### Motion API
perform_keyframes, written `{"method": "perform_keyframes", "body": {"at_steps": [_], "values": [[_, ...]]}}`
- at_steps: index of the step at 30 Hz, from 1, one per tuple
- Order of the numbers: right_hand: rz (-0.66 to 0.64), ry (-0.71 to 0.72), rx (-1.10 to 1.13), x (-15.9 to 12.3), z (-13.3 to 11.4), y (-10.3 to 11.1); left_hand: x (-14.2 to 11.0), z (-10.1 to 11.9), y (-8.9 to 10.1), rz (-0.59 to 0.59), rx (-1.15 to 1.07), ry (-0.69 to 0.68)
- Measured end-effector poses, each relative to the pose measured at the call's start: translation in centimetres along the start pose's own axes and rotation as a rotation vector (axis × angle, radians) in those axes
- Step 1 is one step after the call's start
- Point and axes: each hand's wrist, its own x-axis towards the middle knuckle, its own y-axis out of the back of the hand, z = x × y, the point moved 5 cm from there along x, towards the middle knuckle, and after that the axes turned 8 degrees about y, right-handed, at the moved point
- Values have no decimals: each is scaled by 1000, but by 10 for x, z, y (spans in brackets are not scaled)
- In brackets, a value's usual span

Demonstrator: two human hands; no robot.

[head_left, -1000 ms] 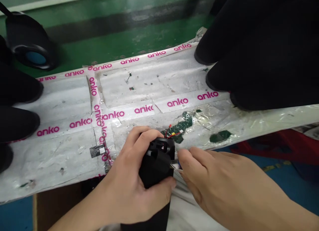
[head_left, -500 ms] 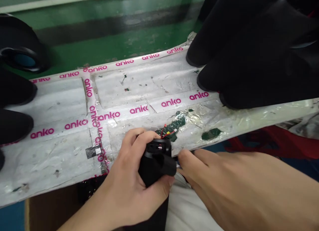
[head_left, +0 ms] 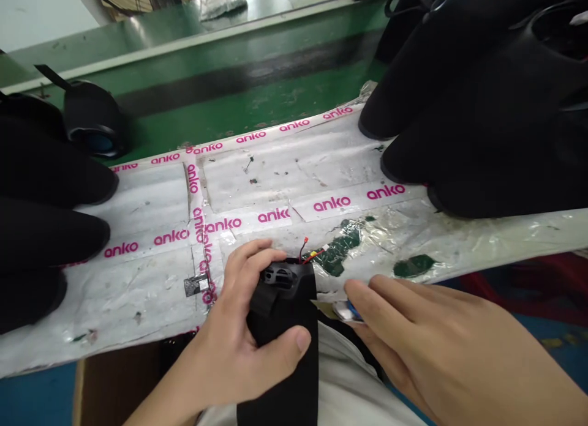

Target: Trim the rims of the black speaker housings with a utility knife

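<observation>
My left hand [head_left: 248,334] is wrapped around a black cylindrical speaker body [head_left: 285,340], held upright above my lap at the bench's near edge. A vented plastic panel [head_left: 281,275] shows near its upper end, and a short black flap [head_left: 264,300] sticks out below the panel. Thin red and black wires [head_left: 305,253] with small connectors come out of the top. Just right of the body, my right hand [head_left: 413,328] pinches a small white and blue item [head_left: 348,311]. Its fingers cover most of that item, so its kind cannot be made out.
The bench carries a worn white cover [head_left: 257,187] with pink "anko" tape. Black speaker bodies [head_left: 50,230] stand at left, one lying [head_left: 94,120] behind them. More black bodies [head_left: 482,108] stand at right. A green surface [head_left: 275,89] runs behind; a cardboard box [head_left: 114,383] sits below.
The speaker body has turned in my left hand, so its flap now points left and the vents show. My right hand has moved right, away from it, exposing the white and blue item. The view has shifted.
</observation>
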Motion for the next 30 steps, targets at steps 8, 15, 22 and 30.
{"method": "perform_keyframes", "body": {"at_steps": [8,15,22,30], "values": [[-23,42,-101,2,8,-1,7,8,6,-238,35,31],[-56,99,-96,-1,10,7,14,14,0,-275,20,62],[-78,140,-82,-1,11,5,23,19,0,-314,26,120],[-96,101,-137,2,9,5,21,23,-1,-332,88,35]]}}
